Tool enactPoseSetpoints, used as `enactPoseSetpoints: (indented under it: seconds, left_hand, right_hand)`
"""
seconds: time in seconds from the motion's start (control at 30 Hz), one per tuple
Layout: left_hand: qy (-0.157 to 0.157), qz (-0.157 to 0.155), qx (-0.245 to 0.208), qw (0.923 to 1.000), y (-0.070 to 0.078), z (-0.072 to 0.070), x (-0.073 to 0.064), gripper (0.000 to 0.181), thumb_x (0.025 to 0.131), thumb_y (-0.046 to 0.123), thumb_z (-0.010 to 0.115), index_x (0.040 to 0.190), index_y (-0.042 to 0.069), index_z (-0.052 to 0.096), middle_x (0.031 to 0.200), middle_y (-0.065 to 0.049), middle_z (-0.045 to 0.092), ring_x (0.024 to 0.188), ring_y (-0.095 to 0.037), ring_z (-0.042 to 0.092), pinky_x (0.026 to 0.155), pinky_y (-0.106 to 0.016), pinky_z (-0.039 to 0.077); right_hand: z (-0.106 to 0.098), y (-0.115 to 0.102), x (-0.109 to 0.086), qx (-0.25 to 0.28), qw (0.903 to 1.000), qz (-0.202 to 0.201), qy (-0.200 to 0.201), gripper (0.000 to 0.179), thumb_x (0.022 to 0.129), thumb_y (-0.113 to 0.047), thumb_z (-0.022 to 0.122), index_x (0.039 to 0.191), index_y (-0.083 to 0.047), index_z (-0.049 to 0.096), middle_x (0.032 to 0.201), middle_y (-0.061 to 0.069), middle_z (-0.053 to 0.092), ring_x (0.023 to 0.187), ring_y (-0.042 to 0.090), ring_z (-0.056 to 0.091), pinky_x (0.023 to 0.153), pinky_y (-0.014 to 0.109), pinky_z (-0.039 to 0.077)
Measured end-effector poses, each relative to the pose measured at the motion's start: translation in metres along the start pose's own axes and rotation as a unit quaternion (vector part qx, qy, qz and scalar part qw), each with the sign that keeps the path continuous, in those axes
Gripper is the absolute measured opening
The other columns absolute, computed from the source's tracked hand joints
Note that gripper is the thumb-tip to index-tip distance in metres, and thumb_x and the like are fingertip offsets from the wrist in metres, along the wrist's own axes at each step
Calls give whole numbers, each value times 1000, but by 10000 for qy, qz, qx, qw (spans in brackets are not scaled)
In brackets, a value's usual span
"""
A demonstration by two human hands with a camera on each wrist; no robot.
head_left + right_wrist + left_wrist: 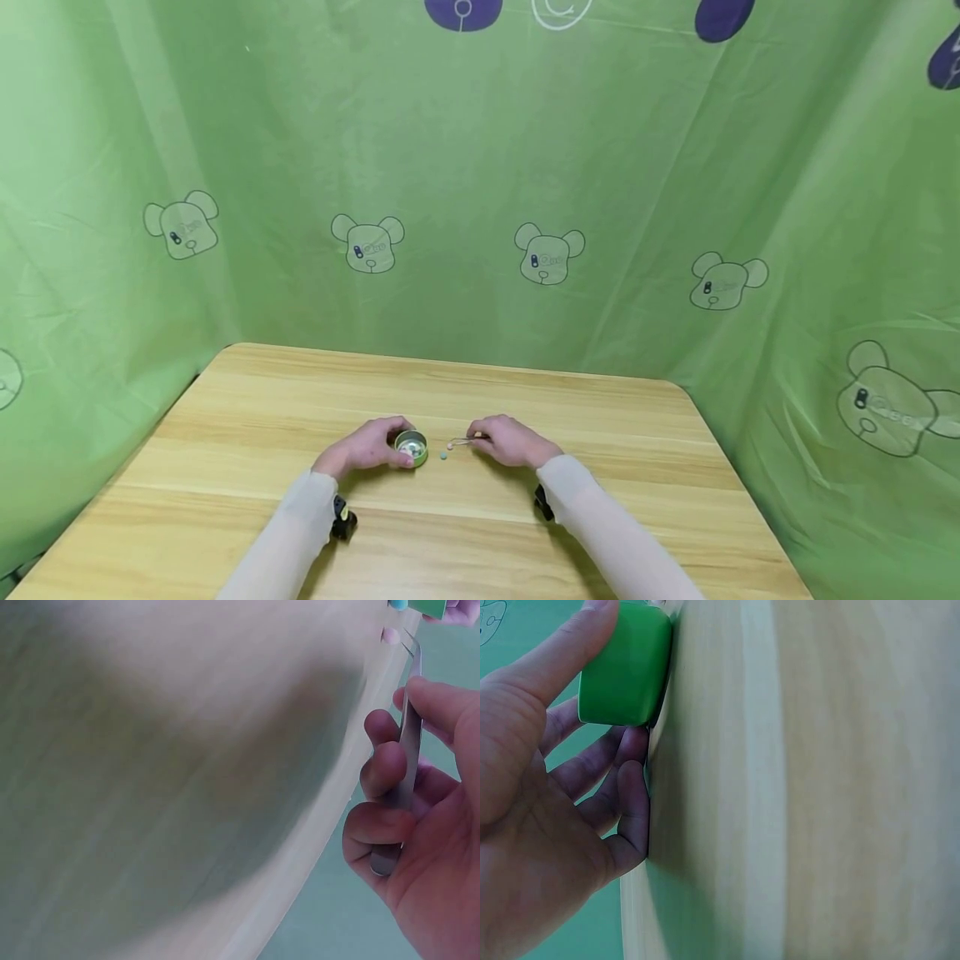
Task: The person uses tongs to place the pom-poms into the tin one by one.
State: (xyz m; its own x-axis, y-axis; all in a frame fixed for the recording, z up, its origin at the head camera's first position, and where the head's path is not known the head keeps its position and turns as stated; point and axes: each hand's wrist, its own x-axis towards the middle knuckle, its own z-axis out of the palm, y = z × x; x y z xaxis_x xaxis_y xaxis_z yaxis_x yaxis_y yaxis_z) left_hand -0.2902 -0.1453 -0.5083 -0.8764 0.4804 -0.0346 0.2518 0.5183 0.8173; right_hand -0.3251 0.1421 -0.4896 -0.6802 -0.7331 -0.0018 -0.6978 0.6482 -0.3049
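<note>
My left hand [371, 444] grips a small round green tin [421, 459] that stands on the table, thumb on the near side and fingers around the far side. Small pale pieces [411, 448] lie inside the tin. In my right hand [512, 441] are metal tweezers [410, 735], held between thumb and curled fingers. Their tips are parted, pointing left, close beside a small pink bead [450, 447] on the table. A blue-green bead [443, 456] lies between that one and the tin. In the left wrist view the tin's green side [626, 667] shows under the thumb.
Both hands work over a light wooden table [450, 542] with rounded far corners. Green curtains [450, 150] printed with bear heads hang behind it and at both sides. A dark wrist camera [344, 520] is strapped to the left forearm.
</note>
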Motion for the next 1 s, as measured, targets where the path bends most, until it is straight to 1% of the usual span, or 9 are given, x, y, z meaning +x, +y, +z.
enactPoseSetpoints:
  seconds: [0.2,0.4,0.57,0.7,1.0]
  left_hand:
    - [-1,-2,-5,10000,0,1,0,44,78,21,78,115,7,57,103,-5,61,95,-19,56,87,-42,45]
    - [21,-14,-53,10000,-2,2,0,45,78,21,78,115,7,57,103,-4,61,96,-20,56,88,-43,44]
    - [22,-4,-31,10000,-2,2,1,44,78,21,78,114,8,58,102,-4,61,95,-20,55,87,-42,45]
    - [11,5,-21,10000,-1,2,1,44,78,21,78,114,8,58,102,-4,61,95,-19,55,87,-42,45]
    - [15,21,1,10000,-1,0,0,43,79,20,78,114,7,58,102,-5,61,94,-19,55,87,-41,45]
  right_hand:
    - [3,4,0,141,9999,-26,1,16,96,-17,56,108,-11,65,93,-4,64,78,7,55,73,30,48]
    - [7,8,0,503,9987,50,-54,16,96,-18,56,108,-12,65,90,-6,63,76,5,55,73,27,48]
    - [8,10,2,755,9971,101,-84,15,95,-17,57,107,-12,65,85,-8,61,72,5,53,70,26,47]
    - [7,11,3,845,9963,147,-86,14,95,-17,57,106,-13,65,85,-8,61,73,5,53,70,27,46]
    - [8,13,3,845,9961,242,-116,13,95,-18,58,105,-15,66,85,-9,61,74,5,54,71,27,46]
